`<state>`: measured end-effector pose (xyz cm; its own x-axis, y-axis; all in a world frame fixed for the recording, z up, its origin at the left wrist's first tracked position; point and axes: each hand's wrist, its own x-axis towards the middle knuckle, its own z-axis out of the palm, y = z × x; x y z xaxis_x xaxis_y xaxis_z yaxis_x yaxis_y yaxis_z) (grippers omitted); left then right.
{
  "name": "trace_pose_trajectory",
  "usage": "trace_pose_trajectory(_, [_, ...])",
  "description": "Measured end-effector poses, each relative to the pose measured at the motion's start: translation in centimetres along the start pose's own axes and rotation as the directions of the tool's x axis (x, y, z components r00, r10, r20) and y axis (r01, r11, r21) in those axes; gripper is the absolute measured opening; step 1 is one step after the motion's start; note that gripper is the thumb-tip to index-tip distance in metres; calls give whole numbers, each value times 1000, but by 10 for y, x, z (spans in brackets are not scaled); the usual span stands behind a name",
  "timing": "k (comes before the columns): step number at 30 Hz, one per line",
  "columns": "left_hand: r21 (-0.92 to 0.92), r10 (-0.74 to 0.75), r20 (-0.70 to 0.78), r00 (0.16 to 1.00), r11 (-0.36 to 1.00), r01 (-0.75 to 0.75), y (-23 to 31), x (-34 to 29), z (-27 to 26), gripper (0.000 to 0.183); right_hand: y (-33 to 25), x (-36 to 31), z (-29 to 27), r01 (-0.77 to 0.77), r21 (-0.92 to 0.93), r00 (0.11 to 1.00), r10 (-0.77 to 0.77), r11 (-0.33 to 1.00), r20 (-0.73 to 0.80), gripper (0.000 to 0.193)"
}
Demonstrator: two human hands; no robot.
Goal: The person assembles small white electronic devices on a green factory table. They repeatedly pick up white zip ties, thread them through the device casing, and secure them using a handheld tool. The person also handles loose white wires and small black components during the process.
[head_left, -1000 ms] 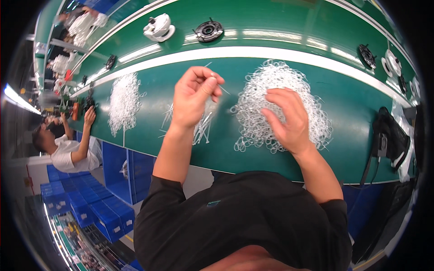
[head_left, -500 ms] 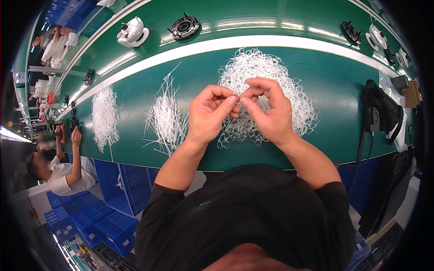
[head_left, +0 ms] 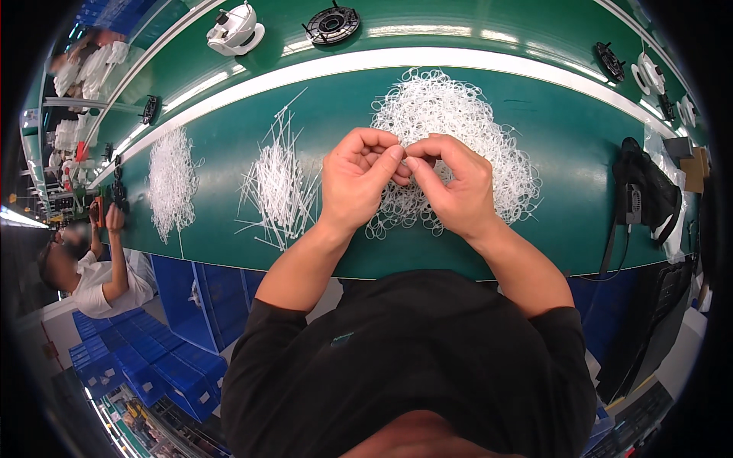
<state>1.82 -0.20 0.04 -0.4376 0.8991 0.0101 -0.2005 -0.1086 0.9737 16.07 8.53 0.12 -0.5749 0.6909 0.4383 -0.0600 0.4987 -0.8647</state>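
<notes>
My left hand point(head_left: 356, 182) and my right hand point(head_left: 461, 185) meet fingertip to fingertip over the workbench. Each is closed in a pinch of thumb and forefinger. Whatever lies between the fingertips is too small and covered to make out. Behind and below them spreads a large heap of white cable ties bent into loops point(head_left: 439, 99). To the left of my left hand lies a loose bundle of straight white cable ties point(head_left: 279, 183). Farther left is another heap of white cable ties point(head_left: 172, 183), which look looped.
The green workbench point(head_left: 221, 191) has a white rail point(head_left: 458, 59) along its back. Beyond it stand white rounded housings point(head_left: 235, 30) and black ring-shaped parts point(head_left: 333, 25). A black bag point(head_left: 647, 187) lies at right. A co-worker point(head_left: 114, 286) sits at far left, near blue bins point(head_left: 145, 359).
My fingertips have drawn closer together, and the right forefinger has come down to the thumb. The whole view has shifted slightly, so the bench appears a little higher.
</notes>
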Motion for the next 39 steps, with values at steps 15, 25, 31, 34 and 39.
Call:
trace_pose_trajectory(15, [5, -8, -1, 1000, 1000, 8, -1, 0, 1, 14, 0, 1, 2, 81, -41, 995, -83, 996, -55, 11])
trace_pose_trajectory(25, [382, 152, 110, 982, 906, -183, -6, -4, -2, 9, 2, 2, 1, 28, -90, 996, -35, 996, -83, 9])
trace_pose_trajectory(31, [622, 188, 170, 967, 741, -253, 24, 7, -14, 7, -2, 4, -5, 30, -223, 999, -34, 974, -14, 10])
trace_pose_trajectory(34, [799, 263, 51, 963, 568, -198, 39, 32, -55, 9, 2, 6, -9, 74, -340, 997, -76, 938, 7, 10])
trace_pose_trajectory(39, [967, 240, -193, 951, 211, 143, 53, 67, -152, 14, -3, 8, -11, 116, -362, 992, -128, 925, -10, 11])
